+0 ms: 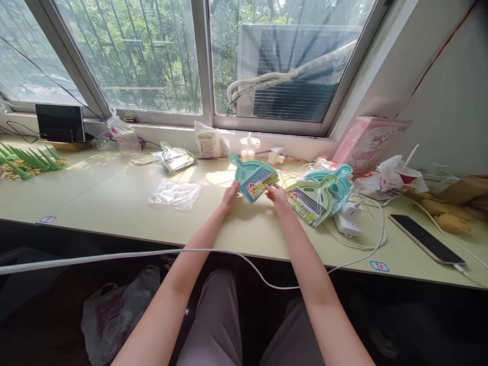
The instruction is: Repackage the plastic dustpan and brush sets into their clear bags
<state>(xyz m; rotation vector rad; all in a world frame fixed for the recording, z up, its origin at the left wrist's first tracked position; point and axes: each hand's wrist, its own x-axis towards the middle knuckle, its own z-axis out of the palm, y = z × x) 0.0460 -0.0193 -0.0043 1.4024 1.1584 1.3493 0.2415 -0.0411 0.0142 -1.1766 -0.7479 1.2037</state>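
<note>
Nearest to you, at the bottom of the frame, your lap sits under the table edge, with a white cable (213, 251) sagging across it and a plastic bag (114, 310) on the floor at lower left. Your two forearms run up from there to the middle of the frame, where both hands meet on the pale table (95, 198). Your left hand (230, 196) grips the near left edge of a teal dustpan set (253, 178), fingers curled onto it, and your right hand (277, 195) pinches its near right corner by the printed label, so both hands are grasping the same piece. It is tilted, its handle pointing toward the upper left. Just right of your right hand lies a bundle of wrapped dustpan sets (320, 195), green on top of teal, touching a white power adapter (347, 217). Further right a phone (425, 238) lies flat with a cable plugged in. Left of your hands, an empty clear wrapper (176, 193) rests on the table, and beyond it another wrapped dustpan (174, 157). At far left lie green sticks (26, 161). Along the back, under the window (152, 56), stand a pink box (368, 142) and a dark screen (60, 123).
</note>
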